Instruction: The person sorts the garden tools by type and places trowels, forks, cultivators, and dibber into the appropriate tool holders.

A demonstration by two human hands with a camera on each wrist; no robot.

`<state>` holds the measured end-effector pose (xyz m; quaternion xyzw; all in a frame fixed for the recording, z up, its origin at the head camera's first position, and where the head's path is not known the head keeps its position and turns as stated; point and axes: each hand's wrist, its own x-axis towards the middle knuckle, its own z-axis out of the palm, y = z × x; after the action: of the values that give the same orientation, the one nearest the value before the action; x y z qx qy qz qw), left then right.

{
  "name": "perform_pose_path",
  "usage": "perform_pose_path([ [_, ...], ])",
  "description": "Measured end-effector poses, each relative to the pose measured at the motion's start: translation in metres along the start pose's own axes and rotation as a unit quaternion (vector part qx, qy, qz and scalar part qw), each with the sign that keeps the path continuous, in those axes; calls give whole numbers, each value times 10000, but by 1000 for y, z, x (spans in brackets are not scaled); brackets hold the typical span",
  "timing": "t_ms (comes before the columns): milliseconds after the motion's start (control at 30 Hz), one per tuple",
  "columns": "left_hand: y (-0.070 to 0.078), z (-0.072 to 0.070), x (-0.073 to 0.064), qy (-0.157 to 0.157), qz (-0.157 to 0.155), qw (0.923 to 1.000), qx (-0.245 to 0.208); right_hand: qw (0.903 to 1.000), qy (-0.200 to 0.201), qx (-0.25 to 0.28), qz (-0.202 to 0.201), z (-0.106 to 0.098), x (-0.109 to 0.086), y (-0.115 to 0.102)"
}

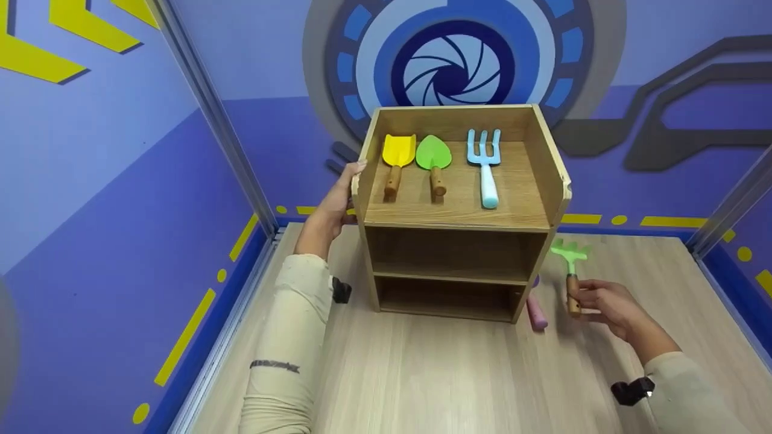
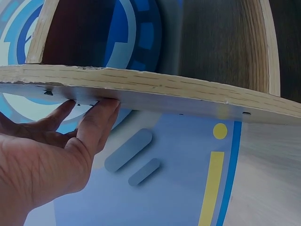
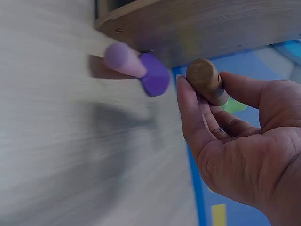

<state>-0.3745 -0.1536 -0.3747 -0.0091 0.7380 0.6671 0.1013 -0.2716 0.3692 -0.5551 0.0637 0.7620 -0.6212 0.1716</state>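
Note:
My right hand [image 1: 609, 307] pinches the wooden handle of a small green toy rake [image 1: 571, 256], held above the table to the right of a wooden shelf [image 1: 458, 228]. In the right wrist view the handle's round end [image 3: 203, 77] sits between thumb and fingers. My left hand [image 1: 338, 202] rests against the shelf's left side panel, fingertips touching its outer face in the left wrist view. On the shelf's top lie a yellow shovel [image 1: 399, 150], a green trowel [image 1: 433, 154] and a light blue fork [image 1: 484, 160]. Beside the shelf's right foot lies a purple tool with a pink handle [image 1: 536, 312].
The shelf has two lower compartments [image 1: 458, 253] facing me. It stands on a pale wood table [image 1: 422, 374] near the back wall. Blue printed panels [image 1: 120, 211] with metal corner posts [image 1: 211, 114] enclose the table at the left, back and right.

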Motion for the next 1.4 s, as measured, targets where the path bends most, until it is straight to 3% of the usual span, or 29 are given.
perform_pose_path([
  [633,1,-1,0,18,-166,9999,4,9981,98,-213,-569,-3,-37,-72],
  [900,0,1,1,-14,-114,9999,-69,9937,77,143,-1112,-3,-53,-92],
  [1100,0,0,1,-8,-136,9998,-131,9829,-6,856,-1628,-1,-64,-105],
  [1400,0,0,1,-29,-81,10000,-19,9705,39,1298,-2032,-3,-75,-125],
])
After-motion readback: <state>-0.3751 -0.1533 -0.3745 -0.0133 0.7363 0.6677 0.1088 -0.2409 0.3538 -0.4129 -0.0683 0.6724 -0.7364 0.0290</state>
